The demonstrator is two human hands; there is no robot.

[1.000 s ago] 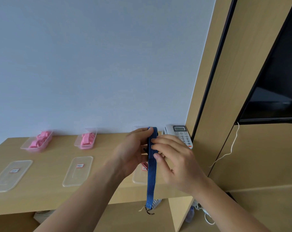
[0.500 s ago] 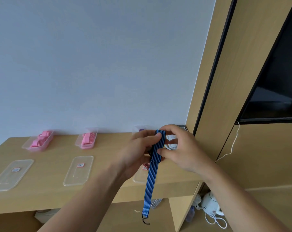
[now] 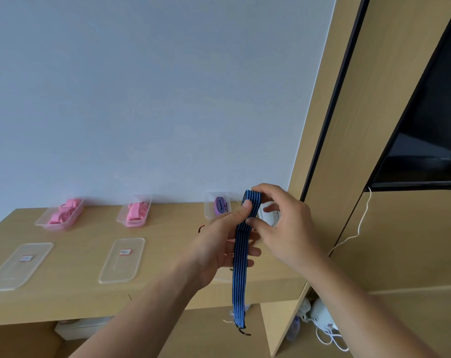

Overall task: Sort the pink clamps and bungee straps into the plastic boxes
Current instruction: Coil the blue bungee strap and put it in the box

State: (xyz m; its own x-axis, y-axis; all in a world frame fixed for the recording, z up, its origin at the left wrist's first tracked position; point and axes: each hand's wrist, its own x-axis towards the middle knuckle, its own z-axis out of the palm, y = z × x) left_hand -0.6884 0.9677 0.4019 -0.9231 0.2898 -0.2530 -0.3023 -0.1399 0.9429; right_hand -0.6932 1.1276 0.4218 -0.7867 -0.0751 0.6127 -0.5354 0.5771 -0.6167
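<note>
Blue with dark stripes, the strap hangs in the air in front of the desk, doubled over at its top end. The left hand holds it from the left, thumb pressed on the band just below the fold and the other fingers curled behind it. The right hand pinches the folded top between forefinger and thumb. The free end dangles below the desk edge, with a dark hook at its tip.

Three clear boxes stand along the far wall. The left box and the middle box each hold pink clamps. The right box, just beyond the hands, holds a coiled purple strap. Two lids lie flat on the near side of the left and middle boxes, so nothing is closed yet.

Pink clamps show only inside the boxes, so that half of the sort looks done. The straps look partly done: one is boxed and the blue one is being folded, probably for the right box. Something striped red and white shows on the desk behind the left hand. It may be another strap to sort, but too little of it is visible to tell.
</note>
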